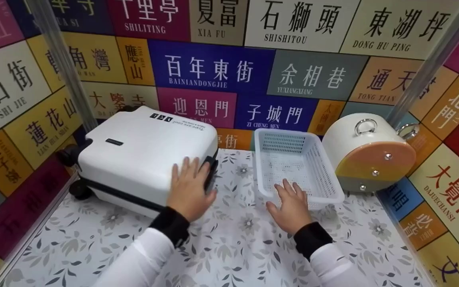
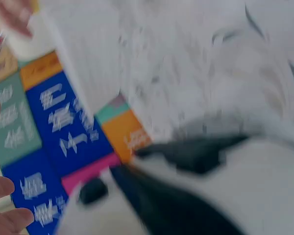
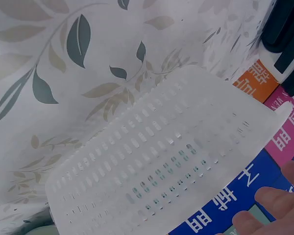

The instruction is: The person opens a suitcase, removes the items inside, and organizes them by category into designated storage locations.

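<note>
A white hard-shell suitcase [image 1: 146, 147] with black wheels and trim lies flat at the left of the table. My left hand [image 1: 189, 191] is over its near right edge, fingers straight and spread; whether it touches the shell I cannot tell. A white perforated plastic basket [image 1: 283, 141] stands right of centre, with nothing seen inside. Over its near rim is my right hand [image 1: 291, 207], fingers spread and holding nothing. In the right wrist view the basket [image 3: 137, 156] lies beside the fingertips [image 3: 247, 223]. The left wrist view is blurred, with fingers [image 2: 2, 188] at its left edge.
Right of the basket stands a rounded white bag [image 1: 369, 151] with an orange, yellow and grey panel and metal rings. A leaf-patterned cloth [image 1: 229, 239] covers the table. Colourful lettered panels [image 1: 213, 67] form the walls, with clear posts at the corners.
</note>
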`<state>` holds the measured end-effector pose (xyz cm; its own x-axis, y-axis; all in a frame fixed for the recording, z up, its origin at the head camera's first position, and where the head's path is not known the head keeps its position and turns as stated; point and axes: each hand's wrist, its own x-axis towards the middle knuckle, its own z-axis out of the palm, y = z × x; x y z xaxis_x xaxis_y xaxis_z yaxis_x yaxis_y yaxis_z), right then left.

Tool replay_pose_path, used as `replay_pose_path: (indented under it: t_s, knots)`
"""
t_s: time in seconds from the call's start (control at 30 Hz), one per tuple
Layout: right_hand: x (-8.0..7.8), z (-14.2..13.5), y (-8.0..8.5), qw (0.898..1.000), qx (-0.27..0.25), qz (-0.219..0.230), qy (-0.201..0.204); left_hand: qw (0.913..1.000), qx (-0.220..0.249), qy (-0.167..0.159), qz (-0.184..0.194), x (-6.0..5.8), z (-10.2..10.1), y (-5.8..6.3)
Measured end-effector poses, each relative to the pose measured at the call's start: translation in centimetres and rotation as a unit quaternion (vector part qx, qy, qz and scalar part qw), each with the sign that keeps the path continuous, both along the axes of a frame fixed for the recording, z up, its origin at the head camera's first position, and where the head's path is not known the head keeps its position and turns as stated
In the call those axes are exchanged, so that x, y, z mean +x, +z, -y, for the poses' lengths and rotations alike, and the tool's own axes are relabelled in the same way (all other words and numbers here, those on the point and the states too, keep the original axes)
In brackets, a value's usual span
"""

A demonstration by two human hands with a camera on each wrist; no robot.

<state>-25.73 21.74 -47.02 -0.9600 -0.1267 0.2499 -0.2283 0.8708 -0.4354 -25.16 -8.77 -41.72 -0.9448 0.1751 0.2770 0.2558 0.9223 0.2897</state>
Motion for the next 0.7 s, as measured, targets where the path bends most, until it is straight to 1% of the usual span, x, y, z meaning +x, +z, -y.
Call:
replay_pose_path:
  t_s: [0.1, 0.17, 0.23, 0.3, 0.4, 0.53, 0.7]
  knots:
    - [0.5, -0.1, -0.3, 1.000, -0.006, -0.006, 0.008, 0.9981, 0.001, 0.059, 0.020, -0.4, 4.3, 1.0]
    - [0.9, -0.2, -0.5, 1.000, -0.010, -0.005, 0.013, 0.9961, 0.009, 0.086, 0.018, -0.7, 6.9, 1.0]
    - [1.2, 0.0, -0.8, 1.000, -0.014, -0.008, 0.018, 0.9951, 0.021, 0.096, 0.012, -0.9, 8.8, 0.6]
    - [1.5, 0.3, -1.0, 1.000, -0.021, -0.009, 0.021, 0.9951, 0.039, 0.091, -0.004, -1.0, 9.9, 0.0]
    - [1.7, 0.8, -1.3, 0.999, -0.026, -0.012, 0.027, 0.9942, 0.049, 0.087, -0.039, -1.3, 10.1, -0.9]
    - [1.9, 1.3, -1.5, 0.999, -0.029, -0.007, 0.040, 0.9900, 0.055, 0.102, -0.080, -1.5, 9.7, -1.5]
    - [1.9, 1.9, -1.9, 0.998, -0.041, 0.003, 0.046, 0.9865, 0.063, 0.113, -0.100, -1.5, 9.4, -2.2]
